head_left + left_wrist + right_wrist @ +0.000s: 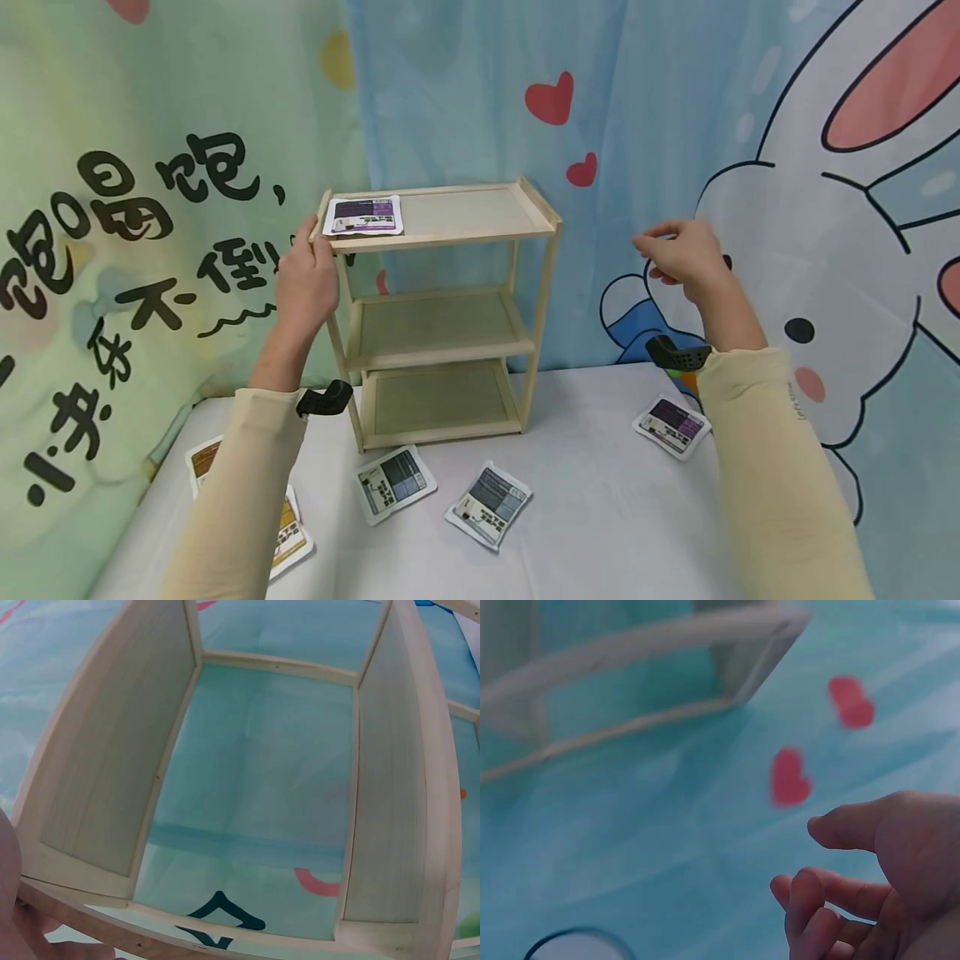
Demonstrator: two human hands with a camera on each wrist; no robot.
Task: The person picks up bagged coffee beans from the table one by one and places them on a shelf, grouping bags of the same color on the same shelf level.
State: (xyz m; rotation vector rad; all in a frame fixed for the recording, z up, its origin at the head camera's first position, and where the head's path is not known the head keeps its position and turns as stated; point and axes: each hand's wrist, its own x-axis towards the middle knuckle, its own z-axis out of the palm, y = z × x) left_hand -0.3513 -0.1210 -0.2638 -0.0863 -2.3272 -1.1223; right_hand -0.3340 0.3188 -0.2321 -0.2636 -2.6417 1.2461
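Your left hand (306,283) has the wooden rack (442,329) by the left end of its top tier, fingers curled round the edge; left wrist view cuts off most of the hand, fingertips partly behind the wood. Your right hand (682,254) is up in the air off the rack's right side, empty, fingers loosely bent, thumb apart from them; bottom of the hand cropped in the right wrist view, rack blurred there.

Rack stands toward the table's (585,508) back edge. Purple-label packet (365,216) lies flat at the top tier's left end, just beside your left hand. Second purple packet (672,427) near the table's back right, close to your right sleeve (780,475). Two grey-label packets (396,483) (490,505) in front of the rack, apart. Toward the table's left edge, orange-brown packets (291,537) are partly covered by your left sleeve (225,508); can't count them. Small print unreadable. Table's front edge out of frame.
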